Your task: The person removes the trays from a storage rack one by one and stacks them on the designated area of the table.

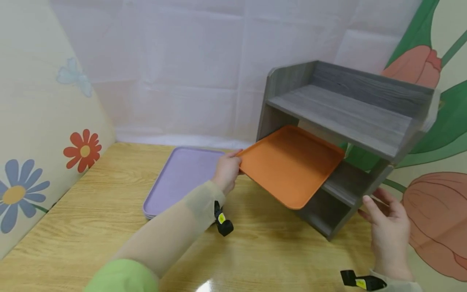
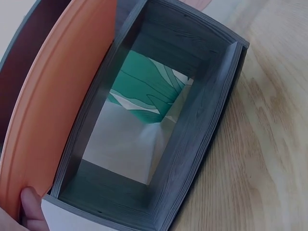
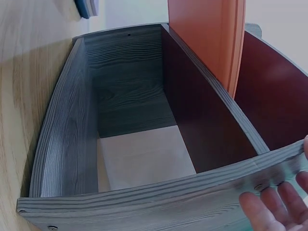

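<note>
In the head view my left hand grips the left corner of an orange tray, its thumb on the tray's underside in the left wrist view. The tray's far part is inside the upper opening of a grey wooden shelf; its near corner juts out in front. From the right wrist view, the tray is just above the middle board. My right hand is at the shelf's right side, thumb near the front edge and fingers beside the outer face of the side panel; contact is unclear.
A stack of purple trays lies on the wooden table, left of the shelf and partly behind my left arm. White cloth hangs behind. Flower-painted walls stand on both sides, the right one close to the shelf.
</note>
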`<state>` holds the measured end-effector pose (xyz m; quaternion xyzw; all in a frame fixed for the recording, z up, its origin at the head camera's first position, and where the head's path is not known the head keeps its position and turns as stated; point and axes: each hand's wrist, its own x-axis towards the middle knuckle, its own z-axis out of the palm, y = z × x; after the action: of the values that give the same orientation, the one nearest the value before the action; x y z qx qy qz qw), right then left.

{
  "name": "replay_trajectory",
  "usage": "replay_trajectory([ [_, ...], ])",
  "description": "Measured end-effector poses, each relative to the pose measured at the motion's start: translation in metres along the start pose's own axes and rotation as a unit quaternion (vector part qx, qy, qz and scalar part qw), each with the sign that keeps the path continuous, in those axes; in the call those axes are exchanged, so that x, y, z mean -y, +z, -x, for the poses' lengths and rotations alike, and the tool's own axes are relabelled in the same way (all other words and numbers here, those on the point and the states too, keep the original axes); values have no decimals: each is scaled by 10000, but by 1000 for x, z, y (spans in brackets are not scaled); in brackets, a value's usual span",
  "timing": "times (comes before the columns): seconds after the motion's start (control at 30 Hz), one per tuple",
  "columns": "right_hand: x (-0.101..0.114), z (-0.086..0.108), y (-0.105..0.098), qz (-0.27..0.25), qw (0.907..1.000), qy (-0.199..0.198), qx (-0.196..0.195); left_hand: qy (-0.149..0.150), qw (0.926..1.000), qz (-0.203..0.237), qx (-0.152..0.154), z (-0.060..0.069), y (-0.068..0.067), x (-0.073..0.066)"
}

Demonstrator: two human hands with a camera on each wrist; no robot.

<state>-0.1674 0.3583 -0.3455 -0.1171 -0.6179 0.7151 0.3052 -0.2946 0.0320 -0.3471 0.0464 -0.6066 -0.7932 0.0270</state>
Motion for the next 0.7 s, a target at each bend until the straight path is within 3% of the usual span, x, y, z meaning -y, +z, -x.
replay_trajectory([
  [0.7, -1, 0, 0, -36, 10000, 13, -39, 56, 9998, -109, -139, 23, -37, -14],
])
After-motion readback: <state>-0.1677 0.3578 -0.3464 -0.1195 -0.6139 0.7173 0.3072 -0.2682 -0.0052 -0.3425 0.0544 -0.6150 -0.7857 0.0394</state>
